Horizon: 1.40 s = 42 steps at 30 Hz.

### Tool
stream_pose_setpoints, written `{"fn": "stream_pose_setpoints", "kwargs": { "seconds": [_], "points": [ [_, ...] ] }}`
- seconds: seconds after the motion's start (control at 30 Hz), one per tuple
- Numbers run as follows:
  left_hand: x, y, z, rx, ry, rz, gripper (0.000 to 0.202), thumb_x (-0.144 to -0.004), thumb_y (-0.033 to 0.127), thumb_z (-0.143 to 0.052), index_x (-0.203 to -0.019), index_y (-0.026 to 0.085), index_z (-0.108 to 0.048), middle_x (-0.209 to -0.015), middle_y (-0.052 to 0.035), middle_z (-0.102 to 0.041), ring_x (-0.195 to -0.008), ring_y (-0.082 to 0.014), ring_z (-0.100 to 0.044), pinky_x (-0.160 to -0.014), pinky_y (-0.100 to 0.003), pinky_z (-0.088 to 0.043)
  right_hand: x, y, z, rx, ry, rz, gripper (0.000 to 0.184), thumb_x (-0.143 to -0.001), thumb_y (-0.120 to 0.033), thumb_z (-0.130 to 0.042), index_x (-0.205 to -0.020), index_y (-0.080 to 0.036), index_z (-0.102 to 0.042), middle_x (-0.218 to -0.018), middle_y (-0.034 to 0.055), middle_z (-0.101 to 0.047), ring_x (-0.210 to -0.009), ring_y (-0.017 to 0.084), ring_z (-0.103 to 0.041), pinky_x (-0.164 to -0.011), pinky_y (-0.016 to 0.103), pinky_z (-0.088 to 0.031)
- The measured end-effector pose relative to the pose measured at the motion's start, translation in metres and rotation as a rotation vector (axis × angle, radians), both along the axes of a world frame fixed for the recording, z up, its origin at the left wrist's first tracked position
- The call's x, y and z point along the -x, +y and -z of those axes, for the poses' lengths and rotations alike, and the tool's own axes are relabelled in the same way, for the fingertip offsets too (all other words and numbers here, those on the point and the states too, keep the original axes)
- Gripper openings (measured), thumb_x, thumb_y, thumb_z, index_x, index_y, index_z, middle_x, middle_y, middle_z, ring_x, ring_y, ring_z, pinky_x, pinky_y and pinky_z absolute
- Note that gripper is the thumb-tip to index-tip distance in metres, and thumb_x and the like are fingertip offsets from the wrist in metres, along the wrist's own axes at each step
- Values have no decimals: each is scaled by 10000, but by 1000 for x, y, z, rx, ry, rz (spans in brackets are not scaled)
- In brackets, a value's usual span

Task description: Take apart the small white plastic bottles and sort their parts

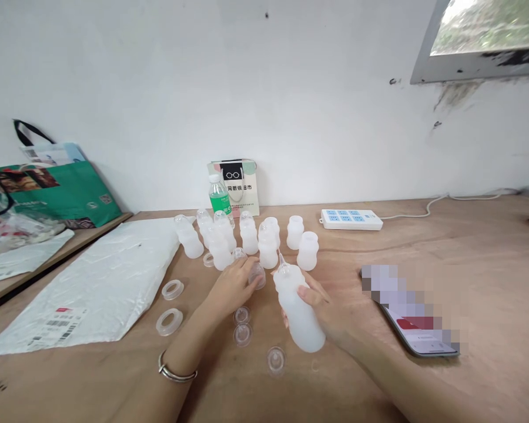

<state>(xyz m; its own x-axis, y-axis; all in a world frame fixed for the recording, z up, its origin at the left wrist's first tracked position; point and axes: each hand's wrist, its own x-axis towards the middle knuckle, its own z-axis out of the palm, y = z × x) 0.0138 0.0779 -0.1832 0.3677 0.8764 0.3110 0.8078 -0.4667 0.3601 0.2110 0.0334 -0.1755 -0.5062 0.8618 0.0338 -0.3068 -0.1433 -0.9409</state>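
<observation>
In my right hand (pixel 312 299) is a frosted white baby bottle (pixel 300 320), tilted, with a clear nipple on its top. My left hand (pixel 234 285) reaches across the table, its fingers closed around a clear dome cap (pixel 258 277). Beyond the hands stand several similar bottles; some, like the far-left capped bottle (pixel 189 239), carry clear tops. Others, such as the open-topped bottle (pixel 307 251), have none. Clear nipples (pixel 243 334) lie below my left hand, with another nipple (pixel 275 360) nearer me. Two translucent rings (pixel 169 322) rest left of my forearm.
A white plastic mailing bag (pixel 92 288) covers the table's left part. At the back are a green-labelled drink bottle (pixel 219 197), a paper bag (pixel 247 191) and a corded power strip (pixel 351 220). A phone (pixel 412 317) lies right; a green bag (pixel 70 197) stands far left.
</observation>
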Motion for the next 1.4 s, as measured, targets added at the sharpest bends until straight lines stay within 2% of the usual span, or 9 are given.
{"fn": "stream_pose_setpoints", "kwargs": {
  "seconds": [0.17, 0.33, 0.43, 0.5, 0.63, 0.77, 1.03, 1.2, 1.4],
  "points": [
    [2, -6, -15, -13, -47, -78, 298, -859, 330, -486, -1088, 153, -557, -1081, -128, -659, -1020, -296, -601, -879, -469, -461, -2, -3, -3, -16, -72, -28, 507, -708, -625, -604, -986, -220, -479, -674, -26, -560, -504, 115, -535, -449, 239, -409],
    [3, -26, -42, -160, -433, -152, 334, -850, 407, -545, -1119, 209, -561, -1042, -66, -654, -943, -223, -604, -813, -359, -473, -3, -5, -7, -142, -86, -7, 431, -720, -562, -654, -939, -228, -495, -751, -30, -531, -580, 105, -507, -524, 247, -411],
    [-2, -37, -46, -179, -773, 1, 301, -884, 378, -517, -1142, 229, -557, -1040, -59, -647, -938, -192, -606, -792, -305, -481, -2, -6, -6, -168, -102, 8, 383, -748, -525, -651, -936, -227, -499, -764, -34, -521, -612, 104, -490, -563, 248, -413],
    [-6, -43, -44, -161, -869, 150, 299, -899, 354, -501, -1171, 240, -551, -1050, -63, -644, -945, -187, -608, -797, -294, -486, -1, -7, -5, -179, -111, 7, 377, -744, -495, -670, -945, -222, -504, -789, -31, -525, -644, 106, -489, -587, 247, -416],
    [-9, -52, -41, -151, -721, 344, 372, -880, 263, -547, -1251, 272, -516, -1092, -66, -623, -966, -197, -598, -804, -304, -489, 1, -9, -6, -176, -177, 17, 451, -636, -427, -782, -931, -198, -530, -800, -25, -537, -671, 109, -473, -581, 227, -400],
    [-11, -53, -42, -271, -592, 447, 408, -854, 242, -584, -1256, 281, -526, -1065, -64, -636, -948, -206, -585, -792, -325, -493, 2, -11, -8, -154, -180, -47, 413, -620, -406, -792, -896, -175, -589, -691, -35, -515, -599, 99, -439, -533, 221, -381],
    [-21, -59, -32, -149, -785, 347, 359, -879, 400, -537, -1232, 333, -533, -1056, -61, -655, -877, -208, -659, -669, -289, -551, 1, -15, -13, -187, -111, -39, 366, -622, -369, -797, -890, -187, -627, -695, -24, -548, -596, 113, -458, -528, 233, -386],
    [-21, -60, -28, -189, -746, 382, 408, -855, 363, -590, -1256, 334, -522, -1083, -63, -653, -929, -205, -645, -751, -300, -553, 0, -16, -14, -173, -89, -47, 355, -620, -385, -805, -870, -191, -643, -697, -19, -560, -600, 118, -474, -514, 230, -378],
    [-21, -55, -22, -176, -755, 391, 403, -859, 352, -587, -1256, 328, -523, -1081, -69, -649, -925, -203, -644, -727, -291, -560, 4, -14, -7, -161, -55, -7, 371, -620, -418, -802, -860, -187, -641, -693, -22, -547, -601, 114, -453, -533, 235, -372]
  ]
}}
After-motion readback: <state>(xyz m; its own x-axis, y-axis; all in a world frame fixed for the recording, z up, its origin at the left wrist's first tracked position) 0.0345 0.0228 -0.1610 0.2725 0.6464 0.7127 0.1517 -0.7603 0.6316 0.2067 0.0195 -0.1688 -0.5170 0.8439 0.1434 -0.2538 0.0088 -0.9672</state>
